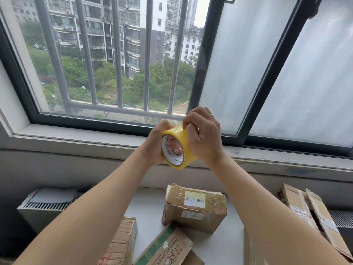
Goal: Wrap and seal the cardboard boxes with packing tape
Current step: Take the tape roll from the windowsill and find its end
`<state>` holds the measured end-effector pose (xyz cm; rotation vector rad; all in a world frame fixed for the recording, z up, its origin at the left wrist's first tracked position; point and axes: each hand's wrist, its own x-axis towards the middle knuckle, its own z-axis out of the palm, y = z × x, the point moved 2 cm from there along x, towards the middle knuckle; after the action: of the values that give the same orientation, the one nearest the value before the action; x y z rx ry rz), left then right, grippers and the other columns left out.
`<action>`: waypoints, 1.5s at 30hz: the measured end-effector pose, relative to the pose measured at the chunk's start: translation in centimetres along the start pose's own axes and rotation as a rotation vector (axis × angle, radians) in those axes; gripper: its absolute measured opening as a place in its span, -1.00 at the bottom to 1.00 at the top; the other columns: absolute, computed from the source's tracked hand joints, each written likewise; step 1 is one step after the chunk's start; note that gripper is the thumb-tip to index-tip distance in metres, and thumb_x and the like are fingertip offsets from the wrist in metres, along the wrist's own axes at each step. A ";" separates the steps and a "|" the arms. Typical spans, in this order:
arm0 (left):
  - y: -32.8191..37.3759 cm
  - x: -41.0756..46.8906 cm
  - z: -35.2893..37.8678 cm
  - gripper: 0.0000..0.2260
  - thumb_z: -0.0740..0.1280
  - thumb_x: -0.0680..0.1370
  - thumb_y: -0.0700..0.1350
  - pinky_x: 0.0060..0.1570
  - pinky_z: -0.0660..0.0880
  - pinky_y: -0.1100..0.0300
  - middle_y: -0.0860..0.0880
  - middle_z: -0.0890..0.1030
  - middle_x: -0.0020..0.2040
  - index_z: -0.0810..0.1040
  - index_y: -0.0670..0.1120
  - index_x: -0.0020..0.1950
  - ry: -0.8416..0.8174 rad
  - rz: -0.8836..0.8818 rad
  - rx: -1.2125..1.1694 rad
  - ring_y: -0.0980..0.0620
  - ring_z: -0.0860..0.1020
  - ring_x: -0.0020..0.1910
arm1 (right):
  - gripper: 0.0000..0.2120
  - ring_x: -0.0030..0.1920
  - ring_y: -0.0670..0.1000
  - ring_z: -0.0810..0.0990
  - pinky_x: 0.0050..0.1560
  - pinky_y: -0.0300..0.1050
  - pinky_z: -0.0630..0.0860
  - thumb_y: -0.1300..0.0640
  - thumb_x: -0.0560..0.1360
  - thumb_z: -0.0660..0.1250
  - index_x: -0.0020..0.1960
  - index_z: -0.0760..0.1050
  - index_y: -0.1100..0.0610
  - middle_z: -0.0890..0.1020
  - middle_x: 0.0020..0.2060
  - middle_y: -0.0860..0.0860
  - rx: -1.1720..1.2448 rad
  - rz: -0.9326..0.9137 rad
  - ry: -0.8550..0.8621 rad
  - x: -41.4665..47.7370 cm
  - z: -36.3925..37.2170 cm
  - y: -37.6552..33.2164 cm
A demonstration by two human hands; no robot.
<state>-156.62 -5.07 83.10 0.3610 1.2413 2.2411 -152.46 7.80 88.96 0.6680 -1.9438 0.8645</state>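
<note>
I hold a yellow roll of packing tape (181,144) up in front of the window, well above the boxes. My left hand (156,144) grips the roll from the left, with fingers through its white core. My right hand (204,134) curls over the roll's top and right side, fingertips pressed on the outer tape surface. Below, a brown cardboard box with a white label (194,207) lies on the white tabletop (147,203), its top covered in clear tape.
A box with a green stripe (168,247) and another worn box (122,243) lie at the near edge. Flattened cardboard (309,213) leans at the right. A radiator (45,205) stands at the left, below the windowsill (76,138).
</note>
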 end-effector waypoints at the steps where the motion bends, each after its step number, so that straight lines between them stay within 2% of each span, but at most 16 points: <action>1: 0.0 -0.1 0.0 -0.66 0.42 0.24 0.05 -0.34 0.34 0.16 -0.07 0.12 -0.22 0.34 -0.06 -0.19 0.009 0.000 -0.002 -0.02 0.21 -0.32 | -0.79 -0.21 0.11 0.48 -0.17 -0.12 0.41 0.29 0.40 0.15 -0.31 0.52 0.24 0.56 -0.28 0.03 -0.008 -0.006 -0.003 0.0 0.0 0.0; 3: -0.1 -0.2 -0.1 -0.72 0.37 0.27 0.02 -0.36 0.33 0.17 -0.06 0.11 -0.25 0.33 -0.06 -0.23 0.028 0.004 -0.004 -0.02 0.15 -0.34 | -0.79 -0.21 0.10 0.47 -0.17 -0.13 0.40 0.28 0.42 0.15 -0.30 0.51 0.24 0.56 -0.28 0.04 -0.034 -0.027 -0.029 -0.1 0.2 0.1; 5: -0.2 -0.5 -0.1 -0.76 0.34 0.31 0.00 -0.37 0.31 0.17 -0.09 0.01 -0.21 0.31 -0.06 -0.26 0.039 0.011 0.005 -0.05 0.02 -0.27 | -0.79 -0.20 0.09 0.46 -0.16 -0.13 0.39 0.28 0.43 0.15 -0.31 0.51 0.25 0.55 -0.29 0.06 -0.063 -0.053 -0.062 -0.4 0.3 0.3; 7: -0.4 -0.5 -0.1 -0.77 0.31 0.35 -0.01 -0.38 0.31 0.17 -0.10 -0.01 -0.17 0.27 -0.03 -0.25 0.061 0.002 -0.002 -0.06 -0.02 -0.21 | -0.78 -0.20 0.10 0.46 -0.17 -0.10 0.41 0.28 0.44 0.14 -0.31 0.50 0.25 0.55 -0.28 0.07 -0.079 -0.061 -0.064 -0.7 0.3 0.4; 10: -0.5 -0.4 -0.1 -0.74 0.34 0.32 0.04 -0.36 0.34 0.16 -0.09 0.01 -0.19 0.29 -0.03 -0.23 0.076 0.000 -0.015 -0.05 0.03 -0.26 | -0.78 -0.17 0.12 0.49 -0.14 -0.08 0.44 0.30 0.44 0.13 -0.24 0.54 0.24 0.56 -0.23 0.03 -0.039 -0.015 -0.043 -0.6 0.1 0.4; 12: -0.3 -0.3 0.0 -0.70 0.38 0.28 0.06 -0.34 0.36 0.16 -0.08 0.08 -0.23 0.31 -0.05 -0.22 0.067 -0.002 0.001 -0.03 0.15 -0.31 | -0.76 -0.14 0.11 0.50 -0.10 -0.12 0.44 0.31 0.43 0.13 -0.19 0.59 0.22 0.57 -0.20 0.02 -0.030 -0.013 -0.046 -0.5 0.1 0.2; 17: 0.1 -0.3 0.1 -0.65 0.42 0.21 0.06 -0.37 0.36 0.17 -0.08 0.06 -0.22 0.31 -0.04 -0.22 0.054 0.015 0.005 -0.02 0.19 -0.32 | -0.78 -0.20 0.13 0.49 -0.14 -0.08 0.43 0.32 0.40 0.14 -0.28 0.55 0.23 0.56 -0.26 0.03 -0.036 -0.026 -0.022 -0.2 0.1 -0.2; 22: 0.2 -0.6 0.2 -0.77 0.34 0.30 0.02 -0.39 0.36 0.19 -0.06 0.23 -0.33 0.36 -0.08 -0.28 0.055 0.013 0.026 0.00 0.26 -0.38 | -0.78 -0.20 0.10 0.47 -0.14 -0.16 0.37 0.28 0.43 0.14 -0.29 0.52 0.24 0.55 -0.28 0.04 -0.060 -0.032 -0.054 -0.2 0.2 -0.3; 25: 0.3 -0.7 0.0 -0.83 0.27 0.39 -0.01 -0.39 0.33 0.17 -0.13 -0.01 -0.18 0.30 -0.04 -0.24 0.061 0.014 0.052 -0.05 0.06 -0.30 | -0.78 -0.20 0.12 0.47 -0.14 -0.13 0.38 0.29 0.44 0.13 -0.30 0.50 0.25 0.55 -0.26 0.07 -0.087 -0.062 -0.072 -0.8 0.3 -0.1; 27: 0.1 -0.6 -0.1 -0.81 0.27 0.38 0.01 -0.37 0.33 0.17 -0.18 -0.08 -0.08 0.27 -0.01 -0.19 0.065 0.005 0.055 -0.11 -0.05 -0.17 | -0.79 -0.20 0.13 0.47 -0.13 -0.10 0.40 0.31 0.44 0.13 -0.28 0.50 0.25 0.55 -0.24 0.07 -0.070 -0.039 -0.050 -0.9 0.2 0.1; 31: -0.1 -0.5 0.0 -0.81 0.26 0.40 0.02 -0.37 0.33 0.16 -0.17 -0.08 -0.09 0.28 -0.02 -0.21 0.057 -0.002 0.029 -0.11 -0.05 -0.16 | -0.80 -0.11 0.08 0.50 -0.06 -0.18 0.40 0.37 0.42 0.16 -0.17 0.56 0.24 0.54 -0.16 0.00 -0.029 0.020 -0.055 -1.0 0.2 0.1; 38: -0.4 -0.9 0.2 -0.84 0.25 0.40 -0.01 -0.39 0.32 0.17 -0.11 0.00 -0.18 0.33 -0.06 -0.25 0.074 0.005 0.017 -0.05 0.01 -0.25 | -0.80 -0.18 0.13 0.48 -0.14 -0.13 0.40 0.31 0.43 0.14 -0.29 0.51 0.24 0.56 -0.24 0.05 -0.013 -0.005 -0.025 -1.1 0.4 0.0; 41: -0.5 -0.7 -0.1 -0.76 0.26 0.40 -0.02 -0.42 0.31 0.18 -0.09 0.00 -0.21 0.18 -0.01 -0.21 0.084 0.004 -0.004 -0.04 0.01 -0.27 | -0.78 -0.18 0.12 0.47 -0.13 -0.14 0.38 0.31 0.43 0.12 -0.31 0.50 0.26 0.57 -0.23 0.06 -0.040 -0.026 -0.036 -1.3 0.3 0.5; 43: -0.5 -0.3 -0.3 -0.67 0.25 0.42 -0.02 -0.41 0.30 0.17 -0.09 -0.01 -0.22 0.07 -0.03 -0.13 0.113 0.009 0.026 -0.06 -0.01 -0.26 | -0.80 -0.17 0.11 0.49 -0.14 -0.11 0.41 0.31 0.43 0.13 -0.27 0.50 0.26 0.57 -0.22 0.05 -0.045 0.018 -0.043 -1.6 0.0 0.8; 45: -0.1 -0.1 -0.3 -0.72 0.24 0.43 -0.02 -0.40 0.28 0.16 -0.07 0.05 -0.30 0.11 -0.03 -0.17 0.156 0.041 0.061 -0.07 0.00 -0.29 | -0.82 -0.14 0.04 0.56 -0.13 -0.12 0.46 0.29 0.43 0.15 -0.14 0.53 0.17 0.60 -0.21 -0.01 0.065 0.251 -0.089 -1.5 -0.2 1.1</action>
<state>-156.71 -5.32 82.87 0.2401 1.3963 2.3062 -152.46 8.80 87.42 0.5132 -2.1178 1.0707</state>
